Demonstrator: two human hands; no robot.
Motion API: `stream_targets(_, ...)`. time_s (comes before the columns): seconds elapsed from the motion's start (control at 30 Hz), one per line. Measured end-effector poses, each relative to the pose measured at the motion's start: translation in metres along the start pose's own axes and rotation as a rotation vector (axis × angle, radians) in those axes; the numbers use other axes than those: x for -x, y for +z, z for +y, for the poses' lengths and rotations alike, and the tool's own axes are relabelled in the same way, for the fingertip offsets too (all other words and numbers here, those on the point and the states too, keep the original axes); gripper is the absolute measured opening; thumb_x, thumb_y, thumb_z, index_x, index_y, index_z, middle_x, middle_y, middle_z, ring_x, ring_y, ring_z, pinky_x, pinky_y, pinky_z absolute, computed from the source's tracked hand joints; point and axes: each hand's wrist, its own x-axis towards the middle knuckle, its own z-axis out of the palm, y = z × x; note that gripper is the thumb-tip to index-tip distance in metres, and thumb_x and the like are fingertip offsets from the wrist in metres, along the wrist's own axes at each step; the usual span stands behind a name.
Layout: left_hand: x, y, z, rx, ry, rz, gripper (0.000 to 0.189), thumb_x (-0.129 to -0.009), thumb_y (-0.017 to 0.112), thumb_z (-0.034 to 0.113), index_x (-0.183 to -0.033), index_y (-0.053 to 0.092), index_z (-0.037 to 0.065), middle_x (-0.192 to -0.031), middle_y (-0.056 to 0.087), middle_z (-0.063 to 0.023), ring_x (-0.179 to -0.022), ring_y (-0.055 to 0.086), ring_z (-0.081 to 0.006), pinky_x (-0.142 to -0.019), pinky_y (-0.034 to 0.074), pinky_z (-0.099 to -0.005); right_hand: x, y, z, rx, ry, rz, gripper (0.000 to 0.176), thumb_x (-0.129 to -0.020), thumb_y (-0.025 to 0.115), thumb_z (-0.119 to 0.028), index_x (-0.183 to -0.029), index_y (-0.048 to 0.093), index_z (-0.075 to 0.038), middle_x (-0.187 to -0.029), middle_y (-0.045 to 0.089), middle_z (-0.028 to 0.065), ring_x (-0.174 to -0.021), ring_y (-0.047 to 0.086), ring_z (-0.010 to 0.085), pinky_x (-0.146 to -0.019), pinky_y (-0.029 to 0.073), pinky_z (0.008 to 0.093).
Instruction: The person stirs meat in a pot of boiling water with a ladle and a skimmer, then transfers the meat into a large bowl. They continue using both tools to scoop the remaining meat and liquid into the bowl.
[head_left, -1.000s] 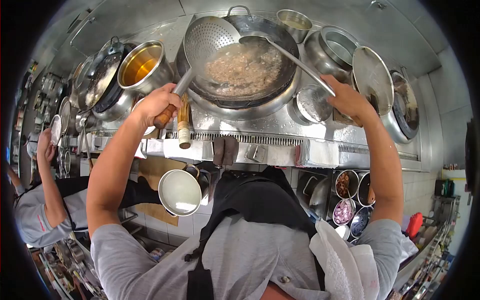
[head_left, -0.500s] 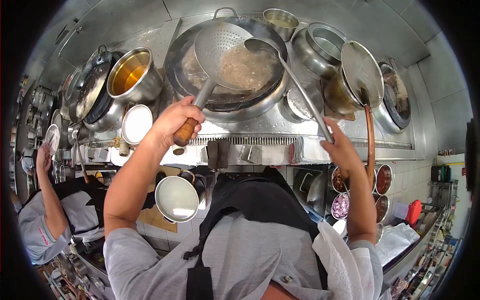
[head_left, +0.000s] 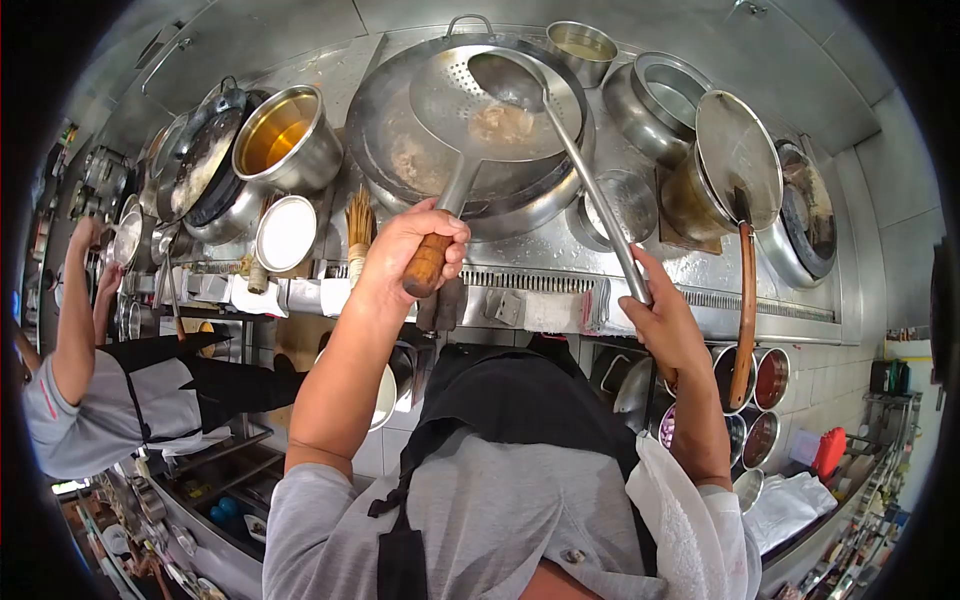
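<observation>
My left hand [head_left: 425, 247] is closed around the wooden handle of a wide perforated metal skimmer [head_left: 447, 100]. Its bowl lies over the right part of a large dark wok [head_left: 372, 95] on the range. A few pale brown pieces of food [head_left: 503, 126] show in the skimmer's bowl. In my right hand [head_left: 662, 322] is the end of a long metal ladle [head_left: 592, 185], thumb and fingers wrapped about the shaft. The ladle's dark bowl overlaps the far part of the skimmer. More brownish food in cloudy liquid [head_left: 408, 165] shows in the wok left of the skimmer.
A pot of amber liquid [head_left: 272, 145] and a white-topped container [head_left: 286, 234] stand left of the wok. To the right are a small metal pot [head_left: 622, 205] and a mesh strainer [head_left: 740, 150] on a tall pot. A co-worker [head_left: 110, 400] stands at far left.
The skimmer has shifted right across the wok, and food pieces now show in its bowl. The ladle's bowl has moved up over the skimmer. The co-worker's arms have moved.
</observation>
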Motion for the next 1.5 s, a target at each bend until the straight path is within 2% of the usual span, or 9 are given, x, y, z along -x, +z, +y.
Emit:
stream_targets(0.2,0.005,0.002,0.002,0.047,0.078,0.089,0.091,-0.081,0.064,-0.005,-0.145,-0.001,0.006,-0.078,0.058,-0.0163,-0.057,0.055,-0.0218,-0.044,0.043,-0.0334,0.002,-0.024,-0.010,0.113,-0.112,0.150,0.068,-0.089,0.065,-0.006,-0.151,0.038,-0.015,-0.087,0.064,0.0185,-0.071,0.060,0.0308,-0.070,0.048,0.0364)
stream_targets(0.43,0.021,0.019,0.022,-0.178,0.202,0.173,0.082,-0.080,0.063,-0.003,-0.146,0.014,0.000,-0.078,0.059,-0.0143,-0.056,0.058,-0.0203,-0.043,0.047,-0.0320,0.009,-0.057,-0.039,0.083,-0.209,0.274,0.069,-0.090,0.063,-0.003,-0.152,0.036,-0.012,-0.117,0.066,0.0219,-0.099,0.069,0.0321,-0.089,0.050,0.0358)
stream_targets(0.53,0.032,0.037,0.021,-0.372,0.320,0.160,0.077,-0.079,0.065,-0.002,-0.146,0.027,-0.002,-0.081,0.058,-0.0106,-0.056,0.058,-0.0177,-0.043,0.048,-0.0307,-0.021,-0.033,-0.024,-0.050,-0.378,0.292,0.067,-0.092,0.062,-0.004,-0.152,0.033,-0.006,-0.103,0.069,0.0112,-0.089,0.068,0.0245,-0.084,0.052,0.0335)
stream_targets(0.63,0.026,0.043,0.021,-0.410,0.400,0.136,0.081,-0.079,0.066,0.000,-0.149,0.024,-0.003,-0.082,0.057,-0.0089,-0.055,0.057,-0.0170,-0.045,0.048,-0.0309,-0.023,0.005,-0.046,-0.506,-0.135,0.022,0.067,-0.095,0.059,-0.005,-0.154,0.028,-0.009,-0.092,0.063,0.0075,-0.063,0.060,0.0135,-0.057,0.052,0.0284)
stream_targets(0.67,0.016,0.046,0.022,-0.419,0.407,0.124,0.082,-0.079,0.066,0.000,-0.149,0.024,-0.003,-0.082,0.057,-0.0090,-0.055,0.057,-0.0172,-0.046,0.048,-0.0311,-0.013,0.013,-0.070,-0.795,-0.017,-0.027,0.059,-0.098,0.055,-0.007,-0.152,0.030,-0.009,-0.084,0.056,0.0055,-0.050,0.047,0.0074,-0.041,0.041,0.0256)
stream_targets(0.8,0.009,0.061,0.013,-0.371,0.330,0.110,0.080,-0.079,0.066,-0.001,-0.148,0.025,-0.004,-0.078,0.056,-0.0103,-0.057,0.057,-0.0182,-0.047,0.046,-0.0318,-0.006,0.008,-0.075,-1.872,0.003,-0.537,0.033,-0.104,0.045,-0.011,-0.137,0.048,-0.009,-0.076,0.048,0.0019,-0.050,0.046,0.0089,-0.038,0.042,0.0259)
stream_targets(0.87,0.014,0.067,0.005,-0.299,0.265,0.095,0.070,-0.079,0.066,0.001,-0.140,0.031,-0.008,-0.076,0.057,-0.0120,-0.055,0.057,-0.0192,-0.045,0.046,-0.0326,0.004,-0.001,-0.071,-1.952,0.008,-0.559,0.033,-0.105,0.043,-0.012,-0.137,0.050,-0.009,-0.076,0.046,0.0014,-0.050,0.047,0.0086,-0.038,0.042,0.0261)
stream_targets(1.13,0.012,0.085,-0.077,-0.236,-0.093,-0.127,0.068,-0.077,0.068,0.003,-0.137,0.034,-0.001,-0.080,0.059,-0.0111,-0.052,0.057,-0.0189,-0.042,0.046,-0.0345,0.064,-0.046,-0.033,-1.470,-0.044,-0.022,0.045,-0.100,0.045,-0.006,-0.144,0.039,-0.010,-0.076,0.044,0.0038,-0.045,0.043,0.0084,-0.034,0.038,0.0250)
stream_targets(1.5,-0.042,0.123,-0.208,-0.184,-0.235,-0.010,0.047,-0.081,0.065,0.004,-0.121,0.041,0.000,-0.074,0.058,-0.0116,-0.053,0.058,-0.0217,-0.047,0.049,-0.0358,0.081,-0.058,0.006,-1.528,-0.026,-0.122,0.054,-0.098,0.048,-0.004,-0.149,0.032,-0.010,-0.074,0.043,0.0042,-0.042,0.043,0.0087,-0.033,0.038,0.0250)
